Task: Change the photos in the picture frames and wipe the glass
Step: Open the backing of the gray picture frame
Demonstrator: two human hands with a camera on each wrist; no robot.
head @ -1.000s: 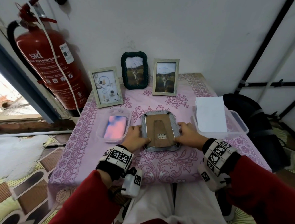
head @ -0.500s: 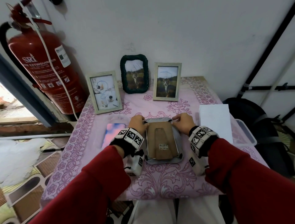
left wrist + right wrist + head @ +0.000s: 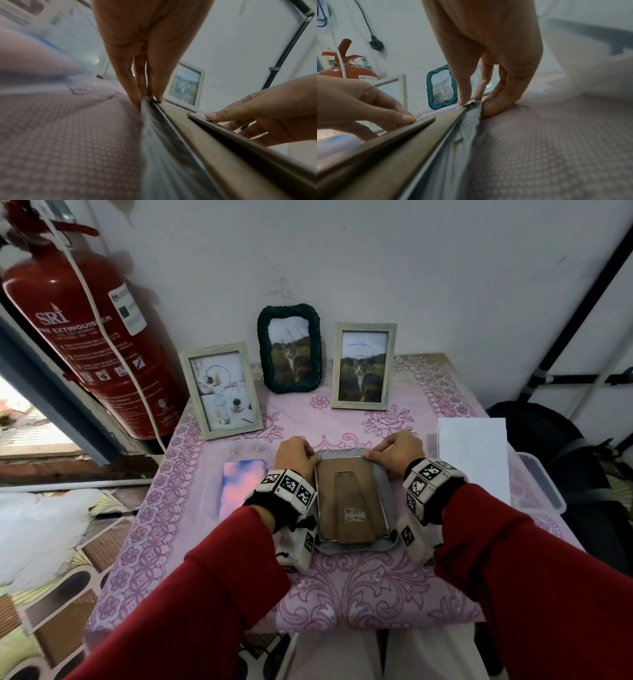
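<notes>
Head view: silver frame face down on counter.
Left hand: pinching frame's top-left corner.
Right hand: pinching top-right corner.

We see a small table covered by a pink floral-patterned cloth. At its far edge stand a pale wooden frame, a dark green rope-textured frame and another pale wooden frame. Near the middle a silver ribbed frame lies face down, a clear plastic tray to its left and a clear plastic tub to its right.
</notes>
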